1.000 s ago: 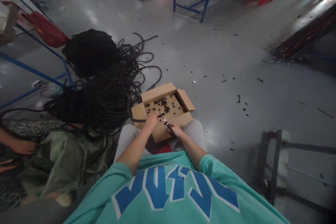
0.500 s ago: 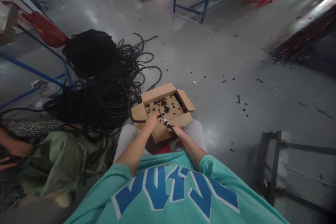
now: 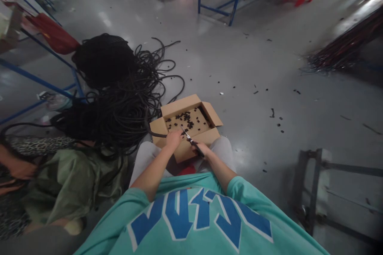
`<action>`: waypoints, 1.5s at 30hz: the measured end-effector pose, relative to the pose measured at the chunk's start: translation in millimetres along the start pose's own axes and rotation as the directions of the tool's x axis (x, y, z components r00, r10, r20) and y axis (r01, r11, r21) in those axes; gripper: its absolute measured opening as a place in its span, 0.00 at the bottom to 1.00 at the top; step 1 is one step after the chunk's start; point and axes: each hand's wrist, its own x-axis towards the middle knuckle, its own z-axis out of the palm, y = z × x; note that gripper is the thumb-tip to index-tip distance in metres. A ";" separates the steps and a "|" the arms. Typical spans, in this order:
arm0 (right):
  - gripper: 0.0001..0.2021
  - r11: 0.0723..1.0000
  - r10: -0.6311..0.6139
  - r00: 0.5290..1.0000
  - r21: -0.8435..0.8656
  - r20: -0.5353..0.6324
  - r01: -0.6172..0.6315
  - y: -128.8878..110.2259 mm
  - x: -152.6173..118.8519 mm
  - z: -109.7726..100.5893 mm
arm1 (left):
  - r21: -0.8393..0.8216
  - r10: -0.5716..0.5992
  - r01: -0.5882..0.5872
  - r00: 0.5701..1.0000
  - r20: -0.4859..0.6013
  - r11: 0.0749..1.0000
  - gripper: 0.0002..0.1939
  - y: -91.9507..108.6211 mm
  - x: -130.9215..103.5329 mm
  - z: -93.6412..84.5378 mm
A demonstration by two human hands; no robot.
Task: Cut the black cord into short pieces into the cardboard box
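Between my knees sits an open cardboard box (image 3: 195, 140) with its flaps folded out, and several short black cut pieces (image 3: 188, 118) lie inside it. My left hand (image 3: 174, 139) is closed around a black cord (image 3: 158, 134) at the near left side of the box. The cord's end pokes out past my fingers toward the blades. In my right hand (image 3: 201, 148) is a pair of scissors (image 3: 190, 140) with black handles, pointing up and left at the cord end. Whether the blades touch the cord is too small to tell.
A large tangled heap of black cord (image 3: 116, 103) lies to the left of the box. Beside it sits another person, whose hand (image 3: 19, 167) shows at the left edge. Blue metal frames (image 3: 215, 10) stand ahead, and a metal frame (image 3: 318, 183) is at right. Black scraps (image 3: 272, 112) dot the floor.
The scissors have shifted slightly, and a small dark piece now shows in front of the blades near the cord end. Both hands stay in nearly the same place.
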 end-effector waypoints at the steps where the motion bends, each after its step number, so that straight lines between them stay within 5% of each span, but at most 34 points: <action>1: 0.29 1.000 0.001 1.000 0.000 -0.005 -0.001 0.1 0.2 0.5 | 0.001 -0.007 0.007 1.000 -0.001 1.000 0.12 0.3 -0.1 -0.1; 10: 0.29 0.998 -0.001 0.999 0.058 -0.046 0.004 -2.5 -4.3 7.8 | -0.161 -0.049 0.048 0.999 0.001 0.986 0.12 -1.8 5.5 5.4; 17: 0.28 0.997 0.033 0.999 0.072 -0.042 -0.030 3.4 0.5 7.3 | -0.094 -0.051 0.054 0.998 0.033 0.994 0.12 -2.7 4.7 9.5; 29: 0.23 0.960 0.054 0.992 -0.267 -0.112 -0.082 15.6 18.7 8.4 | 0.091 -0.097 0.087 0.990 0.105 0.992 0.13 -9.2 -9.4 14.6; 36: 0.19 0.754 -0.158 0.977 -0.656 -0.143 0.026 21.4 31.8 9.1 | 0.123 -0.149 0.133 0.980 0.132 0.983 0.14 -14.0 -12.9 19.9; 42: 0.16 0.702 -0.233 0.967 -0.707 -0.107 0.091 19.1 34.7 16.9 | 0.104 -0.192 0.180 0.974 0.118 0.978 0.15 -20.3 -13.5 22.2; 45: 0.18 0.823 -0.141 0.985 -0.565 -0.099 0.061 14.8 32.8 20.1 | 0.041 -0.258 0.256 0.963 0.076 0.966 0.14 -21.0 -11.3 18.1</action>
